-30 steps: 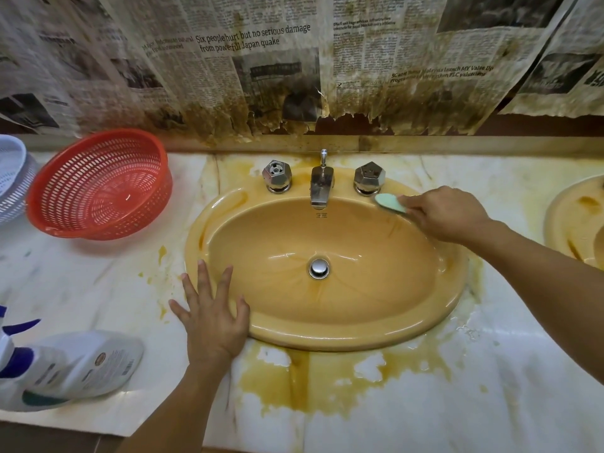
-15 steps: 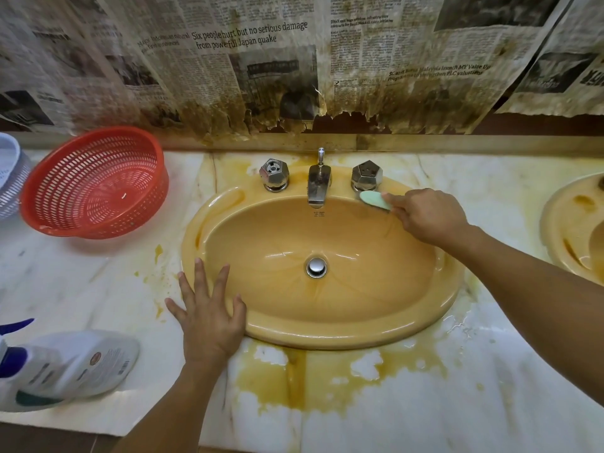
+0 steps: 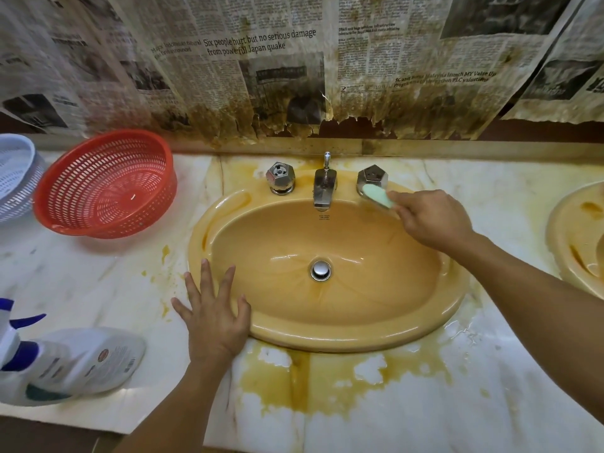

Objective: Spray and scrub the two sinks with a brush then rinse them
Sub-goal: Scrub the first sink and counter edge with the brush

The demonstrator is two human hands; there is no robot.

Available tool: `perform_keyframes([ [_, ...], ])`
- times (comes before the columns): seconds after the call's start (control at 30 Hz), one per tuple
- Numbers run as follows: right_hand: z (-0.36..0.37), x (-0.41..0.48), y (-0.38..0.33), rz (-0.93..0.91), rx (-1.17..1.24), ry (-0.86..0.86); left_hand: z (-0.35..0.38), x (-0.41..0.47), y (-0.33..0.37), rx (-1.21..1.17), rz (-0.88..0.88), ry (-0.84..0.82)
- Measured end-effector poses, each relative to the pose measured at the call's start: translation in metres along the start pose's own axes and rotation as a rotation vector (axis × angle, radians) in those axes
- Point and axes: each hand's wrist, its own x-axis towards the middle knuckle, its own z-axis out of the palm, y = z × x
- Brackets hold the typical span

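Observation:
A yellow-orange oval sink (image 3: 376, 335) sits in a stained marble counter, with a chrome drain plug (image 3: 320, 270) at its bottom. My right hand (image 3: 431, 220) grips a pale green brush (image 3: 377, 195) whose head lies against the sink's back rim, just below the right tap handle (image 3: 372, 178). My left hand (image 3: 214, 313) rests flat with spread fingers on the sink's front left rim. The chrome spout (image 3: 323, 188) and left tap handle (image 3: 280, 178) stand at the back. A second yellow sink (image 3: 578, 237) shows at the right edge.
A white spray bottle (image 3: 65, 364) with a blue trigger lies on its side at the lower left. A red basket (image 3: 104, 186) and a white basket (image 3: 14, 174) stand at the back left. Stained newspaper (image 3: 261, 60) covers the wall. Yellow stains and water mark the counter (image 3: 425, 403).
My right hand has moved the brush a little to the left along the back rim, up to the base of the right tap handle. My left hand has stayed on the rim.

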Motion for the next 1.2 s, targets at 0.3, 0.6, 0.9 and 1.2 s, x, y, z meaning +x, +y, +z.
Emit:
perform_keyframes([
  [0.3, -0.036, 0.039, -0.002, 0.230, 0.098, 0.060, -0.001, -0.001, 0.001, 0.008, -0.001, 0.003],
  [0.6, -0.044, 0.053, -0.010, 0.174, 0.008, -0.028, 0.001, 0.001, -0.001, 0.035, 0.002, 0.008],
  [0.9, -0.051, 0.053, -0.014, 0.174, -0.028, -0.052, 0.001, 0.000, 0.000, 0.034, 0.000, 0.015],
  [1.2, -0.052, 0.052, -0.029, 0.112, -0.103, -0.081, 0.000, 0.000, 0.000, 0.024, -0.001, 0.012],
])
